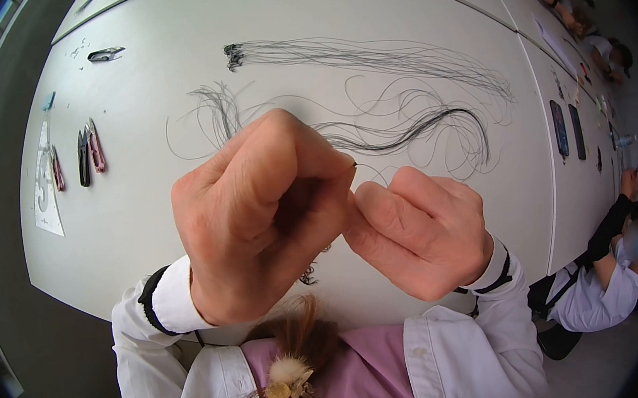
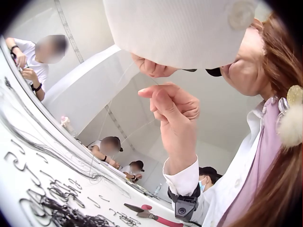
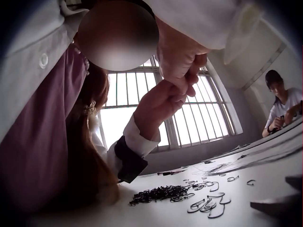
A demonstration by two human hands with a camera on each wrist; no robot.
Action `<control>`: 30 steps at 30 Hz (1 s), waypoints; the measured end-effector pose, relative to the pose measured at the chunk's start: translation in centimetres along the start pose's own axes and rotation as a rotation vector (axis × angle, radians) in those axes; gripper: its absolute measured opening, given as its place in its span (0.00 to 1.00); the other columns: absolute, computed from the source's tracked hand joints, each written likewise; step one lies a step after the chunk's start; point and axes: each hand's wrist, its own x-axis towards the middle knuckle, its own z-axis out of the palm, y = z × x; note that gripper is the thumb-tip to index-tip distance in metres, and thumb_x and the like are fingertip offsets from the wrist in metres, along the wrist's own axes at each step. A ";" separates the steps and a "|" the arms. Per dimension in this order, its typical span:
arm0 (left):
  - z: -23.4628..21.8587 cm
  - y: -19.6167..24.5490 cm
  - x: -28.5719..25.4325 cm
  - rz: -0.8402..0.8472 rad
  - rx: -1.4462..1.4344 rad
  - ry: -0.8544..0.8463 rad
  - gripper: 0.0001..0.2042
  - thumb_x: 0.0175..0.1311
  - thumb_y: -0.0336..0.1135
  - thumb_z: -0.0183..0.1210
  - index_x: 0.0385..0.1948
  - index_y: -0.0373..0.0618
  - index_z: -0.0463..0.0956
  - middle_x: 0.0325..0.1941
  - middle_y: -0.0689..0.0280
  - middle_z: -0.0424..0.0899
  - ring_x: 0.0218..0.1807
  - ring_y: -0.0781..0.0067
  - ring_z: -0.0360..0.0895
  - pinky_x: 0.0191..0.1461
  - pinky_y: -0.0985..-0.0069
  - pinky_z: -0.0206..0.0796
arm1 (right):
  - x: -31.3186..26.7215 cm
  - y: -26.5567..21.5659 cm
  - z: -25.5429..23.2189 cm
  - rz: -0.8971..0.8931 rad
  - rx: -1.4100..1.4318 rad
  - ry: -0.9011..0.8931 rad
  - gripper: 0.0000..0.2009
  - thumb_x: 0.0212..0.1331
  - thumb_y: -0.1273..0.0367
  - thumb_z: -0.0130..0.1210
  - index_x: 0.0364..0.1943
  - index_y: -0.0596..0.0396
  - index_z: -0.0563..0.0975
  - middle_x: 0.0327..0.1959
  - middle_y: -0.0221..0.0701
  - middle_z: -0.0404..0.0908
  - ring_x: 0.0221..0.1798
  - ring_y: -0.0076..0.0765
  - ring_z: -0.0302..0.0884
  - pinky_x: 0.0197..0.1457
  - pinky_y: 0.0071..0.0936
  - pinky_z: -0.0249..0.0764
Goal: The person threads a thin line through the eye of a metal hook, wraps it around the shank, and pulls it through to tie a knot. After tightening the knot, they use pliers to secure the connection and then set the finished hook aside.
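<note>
Above the white table point(image 1: 142, 217), both hands meet, fingers curled: the left hand point(image 1: 258, 213) pinches a thin dark thread point(image 1: 354, 166), and the right hand point(image 1: 420, 231) pinches it too. Loose black thread bundles point(image 1: 405, 132) lie well beyond.

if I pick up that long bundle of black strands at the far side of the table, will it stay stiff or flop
The bundle of black strands will probably flop: its strands are hair-thin and lie in loose curves on the table. It looks very light, so a push would likely scatter it. The far end fans out, so strands may slip free unless lifted by the bound end.
</note>
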 end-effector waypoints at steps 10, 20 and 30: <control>-0.1 -0.1 0.0 -0.011 -0.051 0.048 0.07 0.50 0.13 0.53 0.28 0.34 0.70 0.28 0.64 0.74 0.24 0.88 0.64 0.25 0.89 0.54 | 0.3 -0.1 -0.9 0.164 -0.003 -0.154 0.10 0.38 0.68 0.65 0.21 0.58 0.76 0.25 0.28 0.71 0.26 0.26 0.67 0.20 0.18 0.64; -0.2 0.2 -0.2 -0.063 -0.095 0.053 0.07 0.51 0.13 0.53 0.27 0.35 0.70 0.28 0.64 0.74 0.23 0.89 0.64 0.25 0.89 0.54 | -0.3 1.7 -0.6 0.656 0.954 -0.053 0.29 0.42 0.67 0.68 0.49 0.62 0.68 0.49 0.36 0.70 0.55 0.33 0.67 0.62 0.29 0.58; 0.0 -0.2 -0.2 -0.037 -0.120 0.036 0.06 0.51 0.13 0.53 0.28 0.34 0.71 0.29 0.64 0.74 0.24 0.89 0.65 0.25 0.90 0.54 | -0.3 0.0 -0.7 1.035 1.500 0.025 0.05 0.59 0.76 0.55 0.36 0.62 0.73 0.32 0.25 0.75 0.33 0.12 0.70 0.34 0.09 0.66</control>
